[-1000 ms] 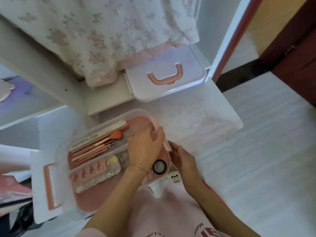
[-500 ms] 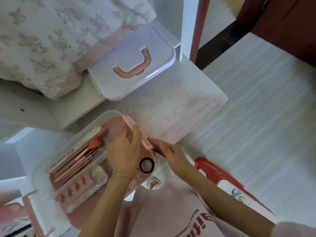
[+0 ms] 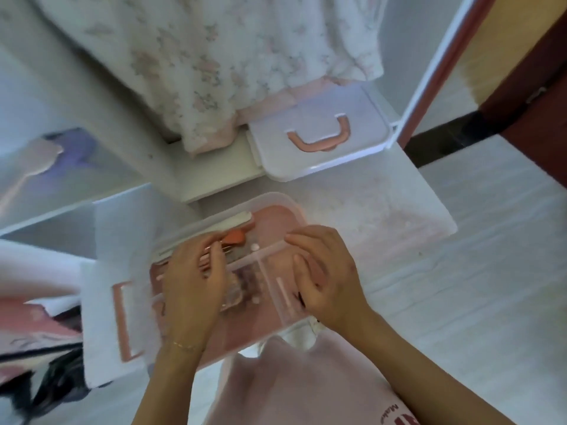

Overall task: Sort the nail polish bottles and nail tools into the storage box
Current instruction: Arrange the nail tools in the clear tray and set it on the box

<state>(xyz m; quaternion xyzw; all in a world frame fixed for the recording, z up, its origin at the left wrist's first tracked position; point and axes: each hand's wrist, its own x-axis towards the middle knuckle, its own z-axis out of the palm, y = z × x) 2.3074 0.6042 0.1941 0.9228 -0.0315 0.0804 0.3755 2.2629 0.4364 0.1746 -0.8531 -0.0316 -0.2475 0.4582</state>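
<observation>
The clear plastic storage box with a pink base [image 3: 277,207] sits on the pale floor, split by clear dividers. Its far compartment holds a long white nail file [image 3: 211,223] and an orange-tipped brush [image 3: 234,236]. The left hand [image 3: 193,280] curls around thin pink tools there. The right hand [image 3: 325,271] hovers over the near compartments, fingers loosely bent; whether it holds anything cannot be told.
</observation>
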